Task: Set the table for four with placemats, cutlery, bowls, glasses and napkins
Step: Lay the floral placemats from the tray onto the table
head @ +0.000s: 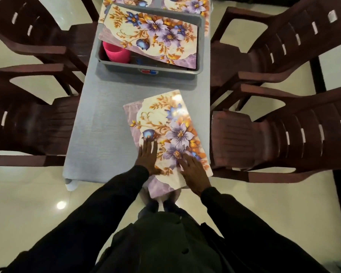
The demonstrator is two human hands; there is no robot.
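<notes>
Dark sleeves (114,203) reach out from the person's chest to a flowered placemat (165,119). It lies on the table (98,115) on the near side of the grey tub (126,68), well apart from it. Both hands lie flat on that mat, fingers straight and a little spread, gripping nothing. The left hand (148,154) is on its left part and the right hand (193,170) is just beside it, toward the right edge. The mat sits askew (its near corner hangs past the table edge). Inside the tub, more placemats (152,32) of the same pattern lean tilted across the rim, and a pink cup (116,52) stands in the tub's near-left corner beneath them. Beyond the tub, further flowered mats (185,2) lie flat on the table. Brown plastic chairs (283,134) stand to both sides of the tub.
</notes>
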